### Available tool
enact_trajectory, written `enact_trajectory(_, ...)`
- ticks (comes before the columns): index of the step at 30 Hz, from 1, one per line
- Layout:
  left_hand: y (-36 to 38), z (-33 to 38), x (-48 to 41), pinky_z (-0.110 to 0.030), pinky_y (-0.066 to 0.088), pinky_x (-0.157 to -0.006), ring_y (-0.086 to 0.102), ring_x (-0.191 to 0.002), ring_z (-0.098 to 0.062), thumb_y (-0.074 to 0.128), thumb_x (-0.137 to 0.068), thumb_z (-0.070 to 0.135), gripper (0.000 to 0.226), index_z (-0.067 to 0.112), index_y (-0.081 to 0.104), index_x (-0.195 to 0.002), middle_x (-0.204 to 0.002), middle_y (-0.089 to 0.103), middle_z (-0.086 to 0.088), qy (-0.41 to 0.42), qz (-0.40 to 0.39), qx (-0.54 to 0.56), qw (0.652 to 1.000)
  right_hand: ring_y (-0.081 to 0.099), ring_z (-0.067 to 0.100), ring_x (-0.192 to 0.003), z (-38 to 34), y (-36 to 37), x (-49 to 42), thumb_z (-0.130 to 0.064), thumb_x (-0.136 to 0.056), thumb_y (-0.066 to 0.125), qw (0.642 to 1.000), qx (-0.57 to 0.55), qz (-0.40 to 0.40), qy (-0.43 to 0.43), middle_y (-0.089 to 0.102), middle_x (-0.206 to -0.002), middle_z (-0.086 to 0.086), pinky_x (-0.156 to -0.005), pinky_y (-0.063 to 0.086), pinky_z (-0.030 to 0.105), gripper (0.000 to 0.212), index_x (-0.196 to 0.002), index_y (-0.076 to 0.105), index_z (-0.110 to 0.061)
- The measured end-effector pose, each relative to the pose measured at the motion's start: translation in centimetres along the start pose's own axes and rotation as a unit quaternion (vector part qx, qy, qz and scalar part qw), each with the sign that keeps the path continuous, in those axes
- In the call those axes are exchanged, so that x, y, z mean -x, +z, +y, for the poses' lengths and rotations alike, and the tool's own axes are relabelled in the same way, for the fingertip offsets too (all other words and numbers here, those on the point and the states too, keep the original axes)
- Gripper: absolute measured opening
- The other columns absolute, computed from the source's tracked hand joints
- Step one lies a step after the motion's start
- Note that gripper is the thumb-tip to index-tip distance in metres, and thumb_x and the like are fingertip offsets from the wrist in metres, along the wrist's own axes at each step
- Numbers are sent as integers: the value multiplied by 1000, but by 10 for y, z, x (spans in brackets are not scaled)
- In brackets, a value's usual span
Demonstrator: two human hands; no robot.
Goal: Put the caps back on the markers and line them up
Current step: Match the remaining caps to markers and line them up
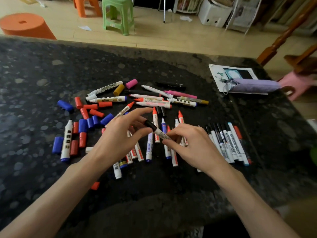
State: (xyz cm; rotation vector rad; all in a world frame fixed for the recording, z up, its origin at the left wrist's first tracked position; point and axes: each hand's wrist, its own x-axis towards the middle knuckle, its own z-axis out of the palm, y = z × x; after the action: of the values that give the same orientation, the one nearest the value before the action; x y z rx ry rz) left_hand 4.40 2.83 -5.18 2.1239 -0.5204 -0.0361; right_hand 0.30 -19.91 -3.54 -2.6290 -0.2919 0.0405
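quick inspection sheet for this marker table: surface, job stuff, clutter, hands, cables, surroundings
surface: dark speckled stone table
job's things: uncapped markers piled mid-table; loose red and blue caps on the left; row of capped markers on the right
clutter: folded purple umbrella lying on a printed sheet, far right
hands: left hand pinches a black cap; right hand pinches the white marker whose end meets that cap
cables: nothing seen
surroundings: green stool and orange stool on a pale floor beyond the table
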Motion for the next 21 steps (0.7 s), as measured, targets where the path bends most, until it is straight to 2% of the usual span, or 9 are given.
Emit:
enact_trajectory(3, 2, -1, 0, -28, 57, -83, 66, -100, 2, 70, -90, 31, 54, 36, 53, -142, -113, 67, 20, -5, -2, -8, 1000, 60, -2, -78, 20, -13, 9, -43, -95, 71, 995, 13, 9, 102, 63, -85, -18, -69, 47, 19, 20, -113, 73, -35)
enact_trajectory(7, 3, -4, 1, -29, 56, -82, 66, -98, 3, 67, -92, 29, 45, 35, 59, -136, -110, 68, 21, -11, 3, -44, 999, 65, 3, -75, 59, -34, 24, -39, -93, 75, 963, 42, 90, 250, 63, -76, -19, -79, 58, 33, 19, -107, 71, -26)
enact_trajectory(10, 4, -3, -1, -24, 54, -80, 66, -95, 4, 67, -94, 24, 40, 33, 62, -133, -106, 69, 21, -11, 8, -44, 999, 61, 12, -77, 76, -41, 32, -45, -93, 74, 942, 93, 59, 318, 62, -67, -20, -85, 55, 35, 28, -113, 71, -25)
enact_trajectory(14, 6, -2, 0, -23, 53, -79, 66, -97, 2, 66, -96, 22, 38, 32, 63, -132, -105, 69, 20, -8, -3, -56, 998, 60, 10, -78, 81, -37, 32, -44, -94, 74, 932, 107, 36, 345, 71, -80, -12, -77, 50, 30, 27, -114, 72, -27)
enact_trajectory(17, 5, -3, 0, -21, 53, -79, 66, -96, 3, 64, -96, 22, 37, 32, 63, -132, -105, 69, 21, -10, 0, -61, 998, 61, 12, -84, 78, -36, 28, -44, -94, 74, 928, 123, 29, 350, 67, -85, -12, -82, 56, 34, 24, -111, 73, -28)
enact_trajectory(21, 1, -4, -2, -10, 45, -72, 63, -95, 8, 63, -98, 22, 34, 32, 64, -130, -104, 69, 23, -23, 15, -62, 998, 67, 19, -96, 73, -35, 24, -45, -95, 71, 927, 149, 41, 340, 74, -97, -7, -76, 52, 34, 23, -112, 71, -30)
